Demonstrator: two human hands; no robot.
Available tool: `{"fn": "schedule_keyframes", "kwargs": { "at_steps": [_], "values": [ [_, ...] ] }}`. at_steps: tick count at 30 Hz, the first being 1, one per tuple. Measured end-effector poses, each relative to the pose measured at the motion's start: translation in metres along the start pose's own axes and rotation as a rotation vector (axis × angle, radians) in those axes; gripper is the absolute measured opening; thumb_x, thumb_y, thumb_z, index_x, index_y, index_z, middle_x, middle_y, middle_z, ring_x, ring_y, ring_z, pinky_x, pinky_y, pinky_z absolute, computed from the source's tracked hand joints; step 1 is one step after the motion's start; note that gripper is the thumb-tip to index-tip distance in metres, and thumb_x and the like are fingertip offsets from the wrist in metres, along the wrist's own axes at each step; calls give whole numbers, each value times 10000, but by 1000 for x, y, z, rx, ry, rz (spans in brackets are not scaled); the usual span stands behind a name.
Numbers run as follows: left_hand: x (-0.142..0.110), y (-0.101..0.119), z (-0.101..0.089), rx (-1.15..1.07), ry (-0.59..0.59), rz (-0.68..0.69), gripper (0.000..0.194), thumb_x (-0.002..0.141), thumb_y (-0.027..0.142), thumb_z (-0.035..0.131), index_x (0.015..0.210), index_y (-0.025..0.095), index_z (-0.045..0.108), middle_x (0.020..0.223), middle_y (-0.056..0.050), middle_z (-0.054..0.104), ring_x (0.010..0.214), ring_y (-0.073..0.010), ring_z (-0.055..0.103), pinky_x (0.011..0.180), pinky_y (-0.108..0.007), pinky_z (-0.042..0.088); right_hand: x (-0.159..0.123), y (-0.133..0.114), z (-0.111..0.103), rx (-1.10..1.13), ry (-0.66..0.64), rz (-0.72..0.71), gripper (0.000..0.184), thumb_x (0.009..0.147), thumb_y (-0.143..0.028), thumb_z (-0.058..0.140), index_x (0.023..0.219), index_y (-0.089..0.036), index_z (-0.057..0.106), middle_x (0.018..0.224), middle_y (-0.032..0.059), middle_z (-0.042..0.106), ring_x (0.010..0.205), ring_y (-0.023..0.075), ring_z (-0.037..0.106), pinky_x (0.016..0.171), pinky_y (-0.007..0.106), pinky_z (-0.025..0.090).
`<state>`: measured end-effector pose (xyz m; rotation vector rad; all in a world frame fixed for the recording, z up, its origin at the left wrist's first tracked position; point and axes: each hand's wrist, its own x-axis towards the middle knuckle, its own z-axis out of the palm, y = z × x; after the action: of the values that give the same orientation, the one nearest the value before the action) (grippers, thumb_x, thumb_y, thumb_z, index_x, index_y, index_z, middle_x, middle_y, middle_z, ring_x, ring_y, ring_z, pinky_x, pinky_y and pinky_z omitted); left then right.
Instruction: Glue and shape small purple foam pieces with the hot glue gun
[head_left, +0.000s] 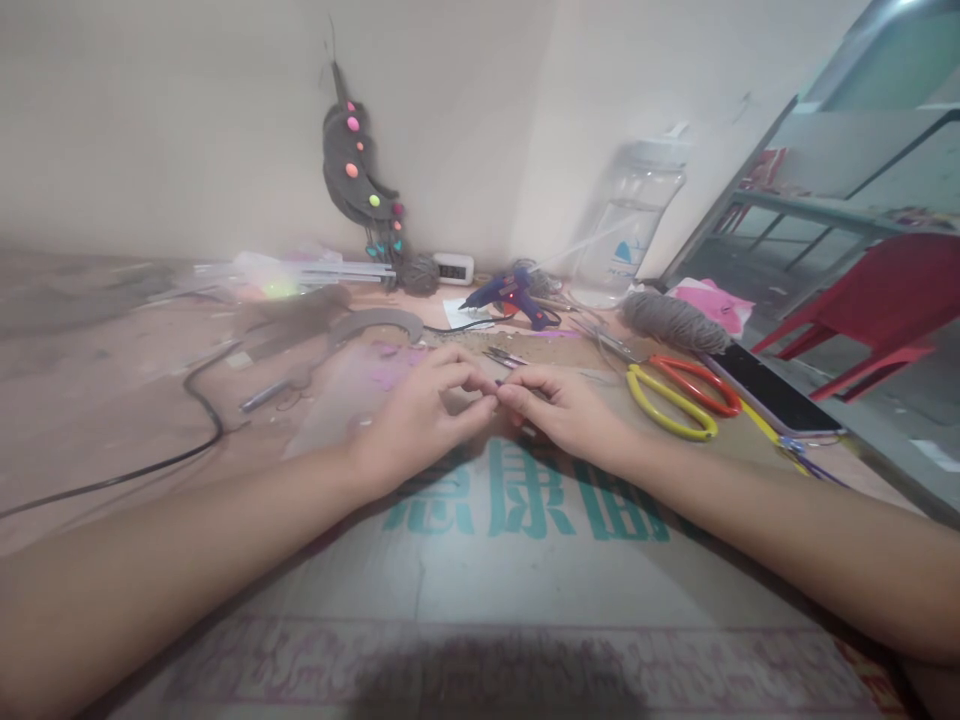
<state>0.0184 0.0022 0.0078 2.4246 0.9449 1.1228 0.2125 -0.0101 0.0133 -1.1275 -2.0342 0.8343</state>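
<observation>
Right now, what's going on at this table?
A person's left hand and right hand meet, pinching what looks like a tiny dark piece, too blurred to identify. Beyond them sits a blue glue gun. Scissors lie to the right of the hands, and a dark crescent ornament hangs farther back.

The person's bare left forearm (pixel 202 560) and right forearm (pixel 780 520) slant inward from toward the near corners of the worktop (pixel 75 400); from here I see the left hand (pixel 420 412) and right hand (pixel 566 405) meeting at the fingertips, thumbs and forefingers pinched, both thumbs on the near side, the left pair bowed around a gap
</observation>
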Motion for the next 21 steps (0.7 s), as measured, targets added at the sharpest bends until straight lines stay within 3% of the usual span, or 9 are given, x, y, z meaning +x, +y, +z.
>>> {"fn": "schedule_keyframes", "kwargs": {
  "at_steps": [7,15,21],
  "values": [
    [1,-2,0,-63,-51,-13,57,837,158,558,793,189,573,881,-3,588,884,-158,566,838,-302,459,1,0,-1,-16,-29,-25,337,926,-360,499,653,-170,550,602,-17,545,572,100,494,553,219,370],
    [5,2,-2,-345,-140,-224,148,884,191,462,778,169,562,776,1,595,783,-149,571,730,-276,460,2,6,-3,167,-55,11,537,912,-627,420,742,-155,610,641,2,555,570,104,491,538,227,380],
    [8,-1,0,-510,-97,-313,183,893,329,556,923,162,623,896,-38,686,836,-161,635,775,-295,511,1,5,-1,204,-60,99,354,907,-485,508,756,-169,557,654,-14,545,554,95,474,504,216,372]
  ]
}}
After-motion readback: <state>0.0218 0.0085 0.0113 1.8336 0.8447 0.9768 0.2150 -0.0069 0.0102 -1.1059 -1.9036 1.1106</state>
